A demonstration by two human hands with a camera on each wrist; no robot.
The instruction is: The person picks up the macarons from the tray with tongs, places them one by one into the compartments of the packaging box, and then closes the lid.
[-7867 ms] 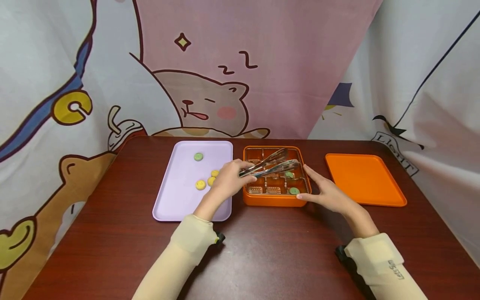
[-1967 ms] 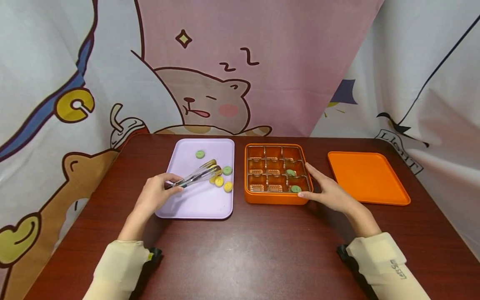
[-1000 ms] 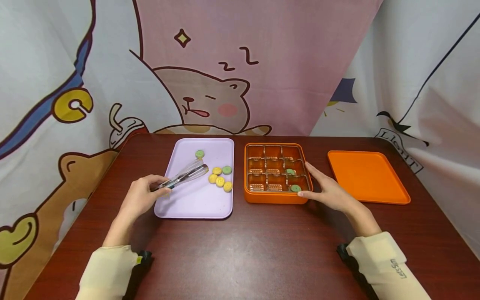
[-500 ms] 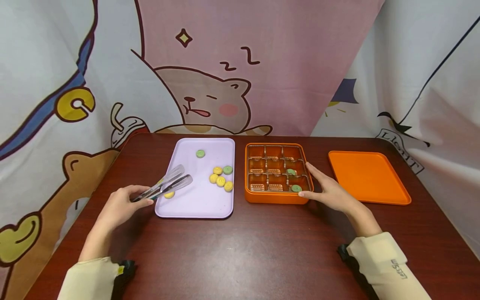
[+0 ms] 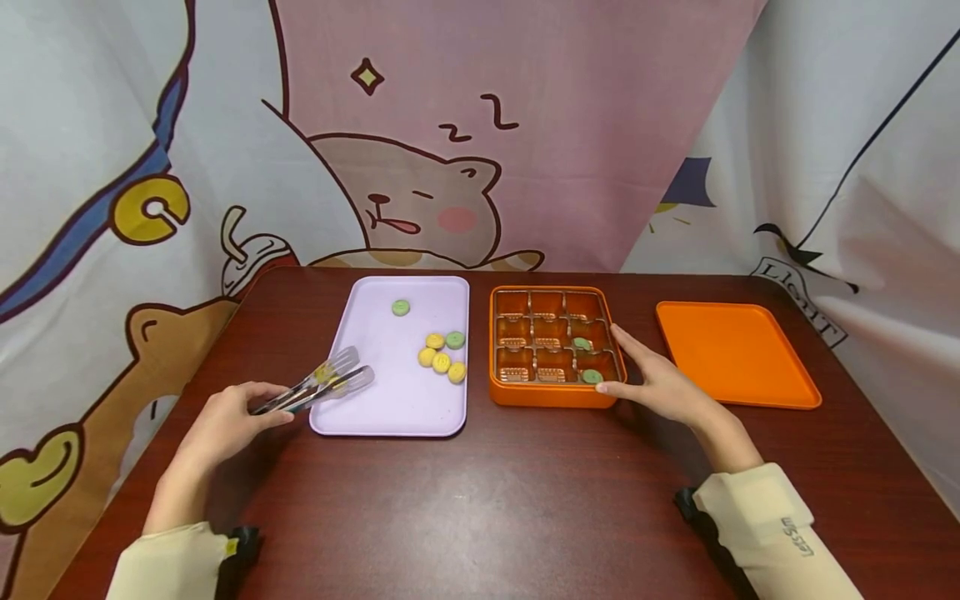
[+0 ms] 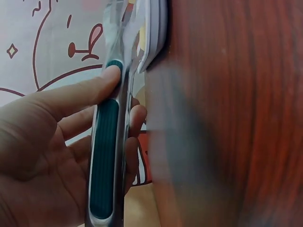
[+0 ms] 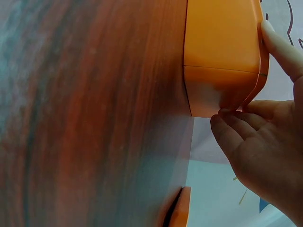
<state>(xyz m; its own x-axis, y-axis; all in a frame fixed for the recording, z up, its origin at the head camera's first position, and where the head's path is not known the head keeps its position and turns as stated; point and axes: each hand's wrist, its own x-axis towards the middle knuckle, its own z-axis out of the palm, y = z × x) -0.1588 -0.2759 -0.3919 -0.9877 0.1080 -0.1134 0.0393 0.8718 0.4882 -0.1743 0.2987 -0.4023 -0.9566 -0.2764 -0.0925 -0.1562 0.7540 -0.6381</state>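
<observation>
My left hand (image 5: pixel 225 425) holds metal tongs (image 6: pixel 104 161) with dark green grips, thumb on one arm and fingers on the other. Over the left side of the lilac tray (image 5: pixel 390 408), the tong tips flank a yellow button-shaped piece (image 5: pixel 330 377); whether they touch it cannot be made out. Several more yellow pieces (image 5: pixel 441 362) cluster at the tray's right side beside a green one (image 5: pixel 455 340). My right hand (image 5: pixel 656 383) rests with extended fingers and thumb against the right side and front corner of an orange box (image 5: pixel 551 396). Two compartments hold green pieces (image 5: pixel 592 377).
Another green piece (image 5: pixel 401 307) lies near the tray's far edge. The box has a clear divided insert with several compartments. To the right lies a flat orange lid or tray (image 5: pixel 738 354). A printed curtain (image 5: pixel 570 167) hangs behind the dark wooden table (image 5: pixel 480 508).
My left hand has carried the tongs from over the box to the yellow cluster, then left and nearer, to the yellow piece at the tray's left. My right hand stays at the box.
</observation>
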